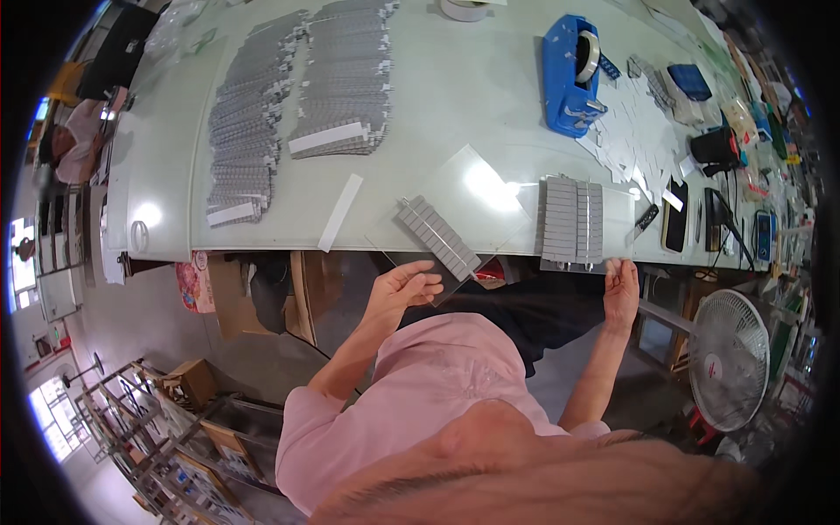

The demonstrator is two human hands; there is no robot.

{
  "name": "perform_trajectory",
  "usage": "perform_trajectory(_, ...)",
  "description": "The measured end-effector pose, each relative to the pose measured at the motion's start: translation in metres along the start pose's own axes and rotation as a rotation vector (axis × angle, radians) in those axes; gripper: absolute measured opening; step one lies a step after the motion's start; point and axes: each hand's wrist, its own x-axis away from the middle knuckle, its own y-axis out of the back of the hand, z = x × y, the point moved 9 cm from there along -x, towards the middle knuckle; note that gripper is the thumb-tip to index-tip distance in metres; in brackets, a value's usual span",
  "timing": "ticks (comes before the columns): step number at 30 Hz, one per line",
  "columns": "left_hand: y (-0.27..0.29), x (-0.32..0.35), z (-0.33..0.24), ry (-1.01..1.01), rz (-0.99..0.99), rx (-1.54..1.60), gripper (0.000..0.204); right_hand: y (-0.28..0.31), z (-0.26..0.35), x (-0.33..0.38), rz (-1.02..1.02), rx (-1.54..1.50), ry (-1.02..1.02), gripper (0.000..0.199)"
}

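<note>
My left hand [404, 285] is at the table's front edge, fingers loosely bent and apart, beside a slanted row of grey ribbed pieces [437, 238]. A thin rod runs along that row, which lies on a clear square plate [472, 162] jutting over the edge. I see nothing held in this hand. My right hand [621, 293] is closed, fingertips pinched together at the front edge, just right of a grey ribbed block [570, 219] with rods along it. Whatever its fingertips hold is too small to make out.
Two long stacks of grey strips [245, 122] [346, 79] lie at the back left, near a loose white strip [340, 213]. A blue tape dispenser [569, 79], white scraps [630, 131], a phone [675, 217] and a black cutter [646, 219] lie rightward. A fan [729, 359] stands lower right.
</note>
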Motion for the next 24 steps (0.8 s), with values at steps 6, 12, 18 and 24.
perform_trajectory(6, 0.009, 0.021, -0.016, -0.023, -0.007, 0.055, 0.029, -0.010, 0.011, -0.003, 0.078, -0.001, 0.027, 0.017)
perform_trajectory(12, 0.034, 0.051, -0.049, -0.118, -0.113, 0.066, 0.029, -0.015, 0.017, -0.009, 0.087, 0.034, 0.026, 0.017)
perform_trajectory(18, 0.080, 0.084, -0.083, -0.268, -0.213, 0.127, 0.029, -0.061, 0.016, -0.005, 0.208, 0.061, 0.010, 0.017)
perform_trajectory(24, 0.140, 0.115, -0.119, -0.422, -0.315, 0.216, 0.030, -0.111, 0.006, -0.006, 0.328, 0.092, -0.022, 0.017)
